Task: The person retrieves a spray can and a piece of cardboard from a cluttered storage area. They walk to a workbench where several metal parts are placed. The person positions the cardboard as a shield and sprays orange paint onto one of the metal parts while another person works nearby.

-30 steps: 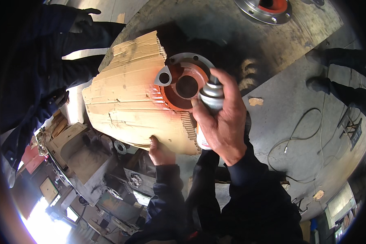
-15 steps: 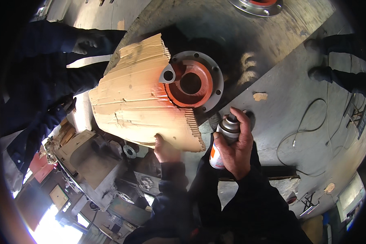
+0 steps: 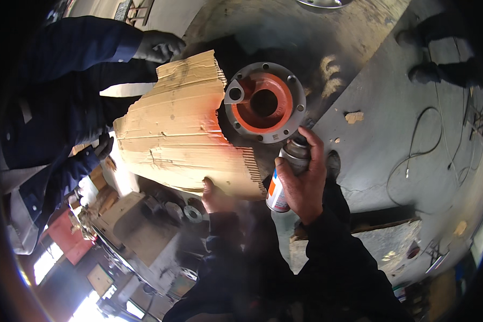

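My left hand (image 3: 216, 197) grips the lower edge of a torn, flat piece of cardboard (image 3: 166, 134), thumb on top. Red-orange overspray marks the cardboard's ragged right side. Beside that side lies a round metal flange casting (image 3: 282, 104), with a bare grey bolt-hole rim, an orange-painted inside, a dark centre hole and a small grey boss at its left. Below the casting's lower right, my right hand (image 3: 310, 188) is wrapped round a spray can (image 3: 276, 196) with a white, orange and blue body. The index finger reaches to the can's top.
Another person in dark clothing stands at the left, one gloved hand (image 3: 158, 47) near the cardboard's upper edge. Part of a second flange (image 3: 324, 3) shows at the top. Another person's shoes (image 3: 424, 73) and a looped hose (image 3: 408, 161) are on the right-hand floor.
The cardboard has come away from the casting, so its left rim now shows. My right hand and can have shifted slightly up and left. The other person's gloved hand has moved right.
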